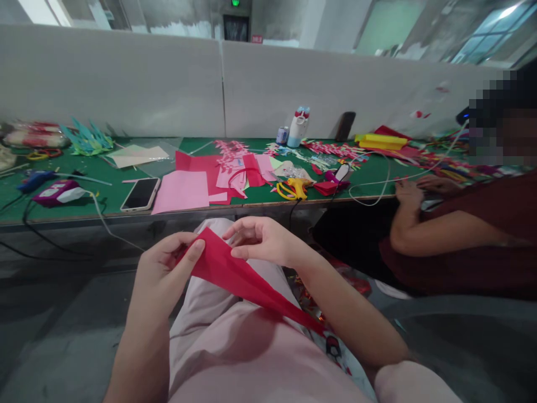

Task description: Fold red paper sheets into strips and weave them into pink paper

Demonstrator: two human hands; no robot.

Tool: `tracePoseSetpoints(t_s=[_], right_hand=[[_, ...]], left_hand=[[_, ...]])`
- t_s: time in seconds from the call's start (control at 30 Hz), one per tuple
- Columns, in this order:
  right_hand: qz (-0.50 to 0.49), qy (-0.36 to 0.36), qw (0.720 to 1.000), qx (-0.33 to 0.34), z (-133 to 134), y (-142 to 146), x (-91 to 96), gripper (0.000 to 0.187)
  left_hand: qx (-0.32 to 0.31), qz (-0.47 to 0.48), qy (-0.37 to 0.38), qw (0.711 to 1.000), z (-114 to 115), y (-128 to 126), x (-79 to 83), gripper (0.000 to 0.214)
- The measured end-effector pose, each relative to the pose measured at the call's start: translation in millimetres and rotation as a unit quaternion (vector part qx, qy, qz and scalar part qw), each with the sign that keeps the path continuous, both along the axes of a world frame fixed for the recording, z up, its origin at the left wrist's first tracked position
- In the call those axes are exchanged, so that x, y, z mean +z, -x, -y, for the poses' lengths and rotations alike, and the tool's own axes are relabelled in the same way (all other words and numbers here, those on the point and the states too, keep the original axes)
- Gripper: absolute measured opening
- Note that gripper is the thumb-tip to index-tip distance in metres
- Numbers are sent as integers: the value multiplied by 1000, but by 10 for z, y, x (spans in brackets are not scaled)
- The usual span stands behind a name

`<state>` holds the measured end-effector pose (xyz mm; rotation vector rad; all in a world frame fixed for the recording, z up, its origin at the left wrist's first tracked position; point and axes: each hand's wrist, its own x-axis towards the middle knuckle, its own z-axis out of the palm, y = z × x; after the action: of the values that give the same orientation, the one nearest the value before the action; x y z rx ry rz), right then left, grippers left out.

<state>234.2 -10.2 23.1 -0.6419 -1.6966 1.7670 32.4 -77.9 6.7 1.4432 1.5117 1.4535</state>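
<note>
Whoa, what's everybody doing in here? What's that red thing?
Somebody's left hand pinches one end of a long red piece, maybe paper, over their lap. The right hand is open near its upper edge; whether it touches is hard to tell. On the green table ahead lie a pink sheet, a phone and a yellow glue gun. Another person sits at the right, hands at the table.

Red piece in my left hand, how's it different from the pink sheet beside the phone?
The red piece is held aslant in your left hand; the pink sheet lies flat on the table. The red piece tapers toward one end; the pink sheet is broader. Both look like plain paper.
</note>
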Motion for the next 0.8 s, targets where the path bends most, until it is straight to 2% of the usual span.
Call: tracePoseSetpoints(t_s=[0.27, 0.5, 0.63, 0.8], right_hand=[[20, -46, 999, -10, 0, 26, 50, 15], [38, -98, 994, 15, 14, 5, 78, 19], [61, -181, 982, -16, 53, -13, 129, 17], [108, -343, 927, -108, 186, 15, 205, 18]], left_hand=[[-16, 23, 34, 999, 1, 93, -64, 22], [-104, 64, 130, 984, 17, 62, -31, 31], [-109, 110, 146, 977, 52, 7, -26, 30], [-42, 152, 129, 979, 102, -51, -40, 35]])
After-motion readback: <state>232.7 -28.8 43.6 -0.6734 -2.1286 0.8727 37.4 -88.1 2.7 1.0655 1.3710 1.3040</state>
